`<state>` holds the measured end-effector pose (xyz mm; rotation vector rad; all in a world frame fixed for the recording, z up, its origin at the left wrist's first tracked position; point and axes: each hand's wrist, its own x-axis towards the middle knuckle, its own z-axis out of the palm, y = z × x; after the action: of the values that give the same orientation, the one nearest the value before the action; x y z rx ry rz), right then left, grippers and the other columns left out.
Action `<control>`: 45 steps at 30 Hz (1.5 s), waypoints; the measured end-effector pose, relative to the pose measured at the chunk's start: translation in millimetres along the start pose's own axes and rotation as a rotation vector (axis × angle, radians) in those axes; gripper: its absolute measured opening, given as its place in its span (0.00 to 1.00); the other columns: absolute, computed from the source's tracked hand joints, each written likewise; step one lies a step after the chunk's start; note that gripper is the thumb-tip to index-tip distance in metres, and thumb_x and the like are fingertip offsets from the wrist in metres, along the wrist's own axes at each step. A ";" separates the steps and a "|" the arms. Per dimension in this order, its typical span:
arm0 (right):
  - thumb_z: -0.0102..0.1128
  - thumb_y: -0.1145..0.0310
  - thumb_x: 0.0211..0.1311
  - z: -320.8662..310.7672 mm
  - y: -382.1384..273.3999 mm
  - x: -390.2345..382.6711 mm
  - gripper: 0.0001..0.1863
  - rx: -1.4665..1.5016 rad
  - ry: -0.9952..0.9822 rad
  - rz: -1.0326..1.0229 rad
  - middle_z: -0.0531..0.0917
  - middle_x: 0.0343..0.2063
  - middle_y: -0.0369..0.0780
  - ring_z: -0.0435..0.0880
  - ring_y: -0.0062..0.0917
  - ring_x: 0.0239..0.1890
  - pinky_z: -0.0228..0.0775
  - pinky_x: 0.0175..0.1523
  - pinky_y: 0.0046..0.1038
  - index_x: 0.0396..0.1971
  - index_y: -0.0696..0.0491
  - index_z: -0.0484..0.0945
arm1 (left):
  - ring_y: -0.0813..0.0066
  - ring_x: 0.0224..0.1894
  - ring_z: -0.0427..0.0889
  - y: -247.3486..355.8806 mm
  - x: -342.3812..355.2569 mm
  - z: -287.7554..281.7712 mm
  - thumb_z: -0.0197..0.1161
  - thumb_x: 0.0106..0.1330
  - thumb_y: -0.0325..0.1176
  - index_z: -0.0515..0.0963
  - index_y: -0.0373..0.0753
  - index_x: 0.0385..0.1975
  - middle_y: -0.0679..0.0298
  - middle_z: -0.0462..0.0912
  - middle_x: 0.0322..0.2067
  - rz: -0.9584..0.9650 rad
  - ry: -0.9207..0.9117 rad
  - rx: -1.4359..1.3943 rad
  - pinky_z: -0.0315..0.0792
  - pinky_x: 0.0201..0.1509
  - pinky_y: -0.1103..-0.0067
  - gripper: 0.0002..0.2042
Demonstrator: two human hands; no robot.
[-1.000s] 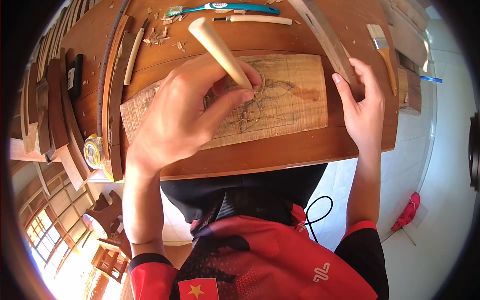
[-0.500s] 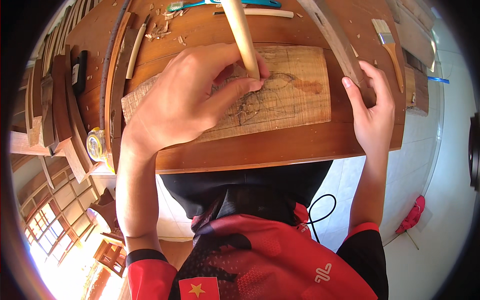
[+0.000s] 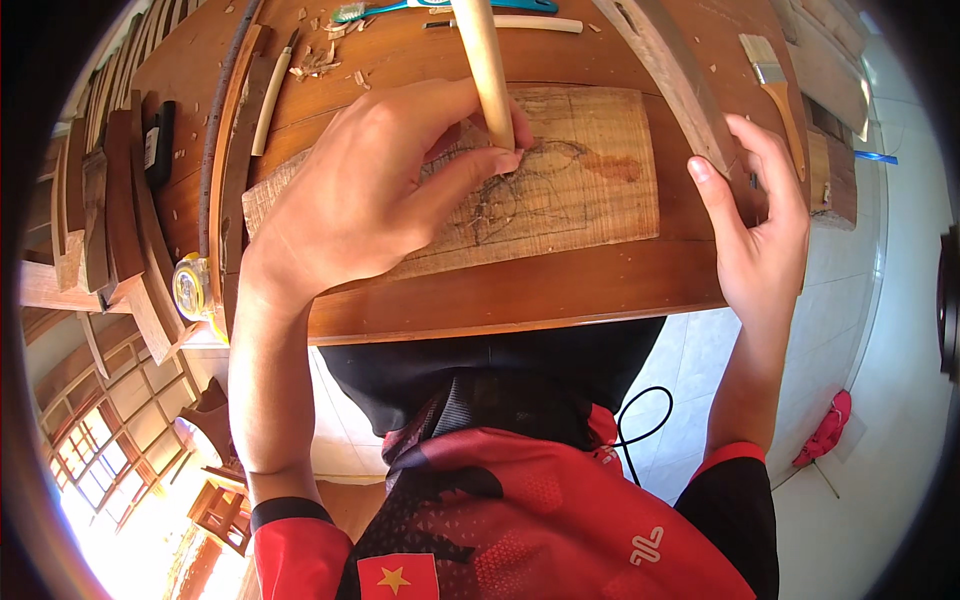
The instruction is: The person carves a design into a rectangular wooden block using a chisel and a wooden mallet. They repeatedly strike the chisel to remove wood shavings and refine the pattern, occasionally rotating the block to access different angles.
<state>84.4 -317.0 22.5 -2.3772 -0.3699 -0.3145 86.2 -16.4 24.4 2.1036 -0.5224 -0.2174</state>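
My left hand (image 3: 365, 195) is closed round the lower end of a light, round wooden tool handle (image 3: 484, 70). The handle stands nearly upright, tilted a little; the tool's working end is hidden by my fingers. Beneath it lies a rectangular wooden board (image 3: 615, 205) with dark pencil-like curves drawn over its middle and a reddish-brown patch towards the right. My right hand (image 3: 765, 235) grips the near end of a thick, greyish-brown wooden stick (image 3: 672, 80), thumb on one side and fingers on the other. The stick slants away to the upper left, apart from the handle.
Two slim knives, one with a pale handle (image 3: 270, 110), a toothbrush (image 3: 400, 7) and wood shavings (image 3: 318, 62) lie on the brown table (image 3: 560, 285). A paintbrush (image 3: 775, 85) is at right. Tape measure (image 3: 190, 287) and wood strips (image 3: 235, 150) line the left edge.
My right hand and the stick have shifted slightly to the right. The board has slid a little left and away from me. My left hand keeps its hold with barely any movement.
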 end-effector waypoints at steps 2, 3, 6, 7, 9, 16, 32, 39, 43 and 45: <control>0.73 0.70 0.64 -2.3 -5.9 0.2 0.18 0.032 -0.011 0.028 0.85 0.42 0.41 0.82 0.30 0.44 0.72 0.54 0.31 0.51 0.58 0.81 | 0.81 0.34 0.79 0.0 0.3 0.5 0.64 0.71 0.25 0.82 0.34 0.45 0.65 0.86 0.36 0.013 0.003 -0.008 0.73 0.41 0.81 0.07; 0.73 0.70 0.64 -3.4 -8.4 1.1 0.18 0.048 -0.010 0.026 0.85 0.42 0.41 0.82 0.30 0.44 0.72 0.54 0.31 0.51 0.58 0.82 | 0.81 0.34 0.79 0.7 0.3 0.3 0.64 0.71 0.25 0.82 0.34 0.45 0.65 0.86 0.36 0.014 0.003 -0.003 0.73 0.41 0.81 0.07; 0.72 0.72 0.65 -9.1 -16.8 6.0 0.19 0.060 -0.034 -0.006 0.84 0.44 0.41 0.82 0.27 0.48 0.73 0.56 0.28 0.54 0.58 0.80 | 0.82 0.34 0.79 0.0 -0.3 1.0 0.64 0.71 0.25 0.82 0.34 0.45 0.65 0.86 0.36 0.018 0.009 -0.009 0.73 0.40 0.81 0.07; 0.70 0.75 0.66 -12.2 -20.3 8.8 0.20 0.040 -0.060 -0.034 0.84 0.47 0.40 0.81 0.25 0.51 0.73 0.57 0.26 0.57 0.59 0.78 | 0.82 0.33 0.79 -0.8 -0.7 1.3 0.64 0.71 0.25 0.82 0.35 0.45 0.65 0.86 0.36 0.019 0.013 -0.016 0.73 0.40 0.81 0.07; 0.68 0.78 0.68 -15.9 -25.6 13.1 0.22 0.030 -0.092 -0.082 0.83 0.50 0.41 0.81 0.24 0.56 0.73 0.59 0.25 0.60 0.61 0.77 | 0.82 0.33 0.78 -2.0 -0.8 1.0 0.64 0.71 0.25 0.82 0.35 0.45 0.66 0.86 0.36 0.032 0.009 -0.014 0.73 0.40 0.81 0.07; 0.66 0.81 0.67 -20.7 -40.0 23.4 0.23 0.120 -0.159 -0.142 0.81 0.55 0.43 0.80 0.26 0.59 0.71 0.62 0.25 0.61 0.61 0.76 | 0.81 0.31 0.78 4.6 1.6 -4.9 0.65 0.70 0.25 0.82 0.34 0.45 0.66 0.86 0.34 -0.015 -0.050 0.209 0.72 0.38 0.80 0.07; 0.66 0.81 0.67 -22.7 -58.9 42.9 0.21 0.115 -0.250 -0.178 0.83 0.53 0.44 0.81 0.26 0.59 0.69 0.65 0.26 0.60 0.63 0.77 | 0.79 0.30 0.79 -0.6 1.3 -2.3 0.66 0.70 0.26 0.82 0.35 0.45 0.65 0.87 0.34 0.004 -0.043 0.131 0.73 0.37 0.80 0.07; 0.66 0.77 0.69 -13.1 -54.6 49.0 0.23 0.104 -0.255 -0.150 0.84 0.52 0.42 0.82 0.23 0.55 0.73 0.59 0.25 0.62 0.61 0.75 | 0.78 0.36 0.84 -1.2 -1.7 0.9 0.63 0.73 0.27 0.80 0.33 0.51 0.61 0.88 0.36 -0.083 -0.024 0.097 0.76 0.41 0.79 0.10; 0.69 0.71 0.69 -12.0 -52.9 48.0 0.23 0.213 -0.245 0.009 0.85 0.49 0.38 0.80 0.15 0.42 0.73 0.43 0.19 0.61 0.60 0.77 | 0.77 0.40 0.85 -2.3 -1.5 8.3 0.62 0.74 0.27 0.76 0.32 0.56 0.60 0.89 0.37 -0.105 0.045 -0.025 0.76 0.46 0.79 0.14; 0.70 0.69 0.69 -12.2 -51.8 47.9 0.23 0.174 -0.246 0.048 0.85 0.47 0.37 0.78 0.13 0.36 0.70 0.37 0.18 0.60 0.60 0.77 | 0.77 0.42 0.85 4.8 -1.4 5.3 0.62 0.74 0.27 0.76 0.32 0.57 0.59 0.89 0.38 -0.167 0.020 -0.061 0.76 0.48 0.79 0.14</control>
<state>109.4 -279.8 78.2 -2.2527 -0.4345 0.0331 81.7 -22.1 25.3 2.0885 -0.3240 -0.3044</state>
